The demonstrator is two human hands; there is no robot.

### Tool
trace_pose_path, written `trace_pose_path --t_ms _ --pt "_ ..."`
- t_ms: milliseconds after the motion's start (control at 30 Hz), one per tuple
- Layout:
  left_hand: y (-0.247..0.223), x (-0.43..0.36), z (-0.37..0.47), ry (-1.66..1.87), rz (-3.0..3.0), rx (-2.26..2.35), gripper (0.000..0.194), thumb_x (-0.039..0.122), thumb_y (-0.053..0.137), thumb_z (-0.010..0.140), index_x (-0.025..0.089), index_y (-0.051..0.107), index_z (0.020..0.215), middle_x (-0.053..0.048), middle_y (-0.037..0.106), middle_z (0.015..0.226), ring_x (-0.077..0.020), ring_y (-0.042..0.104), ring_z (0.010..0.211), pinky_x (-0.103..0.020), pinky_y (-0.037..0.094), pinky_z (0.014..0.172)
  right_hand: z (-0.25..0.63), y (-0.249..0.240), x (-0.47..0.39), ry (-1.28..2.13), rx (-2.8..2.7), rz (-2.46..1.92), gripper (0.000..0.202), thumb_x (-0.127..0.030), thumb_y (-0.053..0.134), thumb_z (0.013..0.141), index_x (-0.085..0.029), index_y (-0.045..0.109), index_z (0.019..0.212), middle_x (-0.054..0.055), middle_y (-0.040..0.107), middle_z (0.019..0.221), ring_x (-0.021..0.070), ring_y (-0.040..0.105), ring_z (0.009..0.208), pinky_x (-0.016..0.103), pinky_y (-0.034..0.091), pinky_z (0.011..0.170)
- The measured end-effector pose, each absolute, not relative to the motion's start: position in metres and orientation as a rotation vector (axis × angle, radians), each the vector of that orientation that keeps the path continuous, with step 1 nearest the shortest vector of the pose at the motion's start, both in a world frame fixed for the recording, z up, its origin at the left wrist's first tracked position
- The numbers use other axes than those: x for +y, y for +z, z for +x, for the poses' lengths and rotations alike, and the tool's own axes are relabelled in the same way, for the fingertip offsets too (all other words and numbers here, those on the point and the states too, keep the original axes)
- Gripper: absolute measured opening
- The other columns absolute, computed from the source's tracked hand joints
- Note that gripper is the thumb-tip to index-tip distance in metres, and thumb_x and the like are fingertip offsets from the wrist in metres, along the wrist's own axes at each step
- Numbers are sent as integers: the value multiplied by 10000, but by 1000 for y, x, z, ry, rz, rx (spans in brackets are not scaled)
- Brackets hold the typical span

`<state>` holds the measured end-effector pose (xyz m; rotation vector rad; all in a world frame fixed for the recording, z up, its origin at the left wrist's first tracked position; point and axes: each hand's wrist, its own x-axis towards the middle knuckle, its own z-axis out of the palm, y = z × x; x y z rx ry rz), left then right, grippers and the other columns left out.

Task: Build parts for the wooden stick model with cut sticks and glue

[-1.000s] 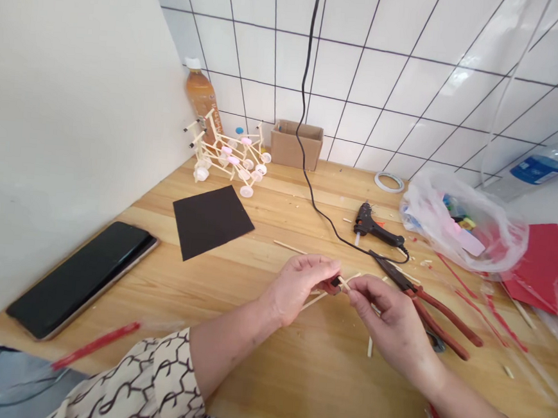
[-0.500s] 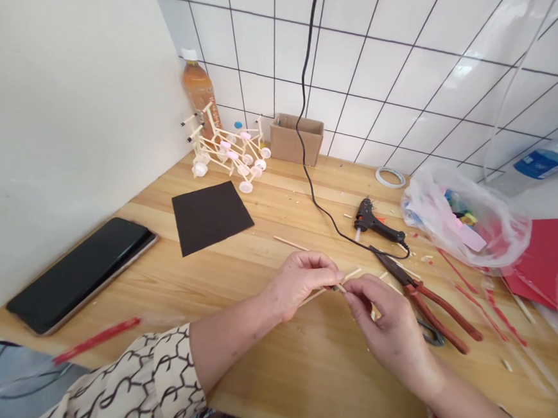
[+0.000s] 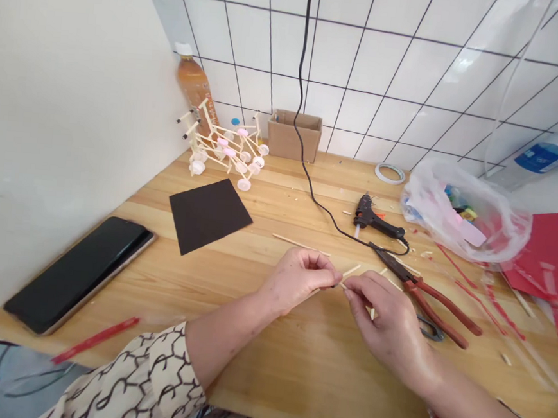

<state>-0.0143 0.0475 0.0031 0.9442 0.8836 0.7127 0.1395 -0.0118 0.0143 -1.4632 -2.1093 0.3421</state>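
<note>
My left hand (image 3: 303, 276) pinches a small piece at the end of a thin wooden stick (image 3: 343, 285), with a dark bit at the fingertips. Close against it, my right hand (image 3: 381, 307) has thumb and forefinger closed on the stick's other end. Another thin stick (image 3: 351, 271) slants up behind the fingertips, and a longer wooden stick (image 3: 300, 243) lies on the table beyond my left hand. Red-handled pliers (image 3: 422, 294) rest beside my right hand, partly over a grey-blue metal tool (image 3: 431, 329). My palms hide part of the small sticks.
A black glue gun (image 3: 377, 220) with its cable lies beyond the pliers. Toy bicycles of sticks (image 3: 228, 147) stand near a bottle (image 3: 196, 86) and a cardboard box (image 3: 294, 136). A black card (image 3: 209, 216), phone (image 3: 80, 274), tape roll (image 3: 390, 173) and plastic bag (image 3: 466, 214) surround the work area.
Both hands stay at nearly the same spot, with a slight shift at the fingertips around the stick. The whole view has moved slightly; nothing else visibly changes.
</note>
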Motion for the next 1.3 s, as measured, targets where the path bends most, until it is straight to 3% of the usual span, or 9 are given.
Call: trace_pose_path --t_ms 200,567,800,1033,1300 --pt "-7 53 -19 615 1089 896 185 301 704 607 140 619 572 6 562 528 -98 485 513 -234 359 536 142 11 -13 249 -2165 -1449 191 -156 420 861 -169 605 817 69 581 741 182 533 678 289 426 606" --pt "-1 57 -21 446 1157 848 151 261 635 650 143 610 558 2 565 545 -103 490 536 -244 369 571 144 12 -12 295 -2231 -1445 186 -127 418 853 -165 599 835 69 577 761 186 528 704 299 427 622" --pt "-1 58 -22 457 1151 767 270 392 641 682 129 618 623 -17 582 604 -108 504 582 -248 378 601 147 13 -12 327 -2197 -1447 172 -119 422 851 -171 585 843 66 570 768 180 530 702 294 428 625" --pt "-3 57 -23 442 1208 766 142 227 666 630 137 561 659 37 525 603 -71 449 552 -209 329 555 146 13 -13 337 -2158 -1442 165 -139 431 856 -166 592 832 61 572 757 173 526 685 288 424 615" --pt "1 58 -27 423 1431 796 83 211 610 654 138 572 654 44 484 576 -82 441 565 -211 339 555 144 15 -14 460 -2121 -1426 165 -118 429 856 -154 588 830 48 554 725 163 515 659 283 403 595"
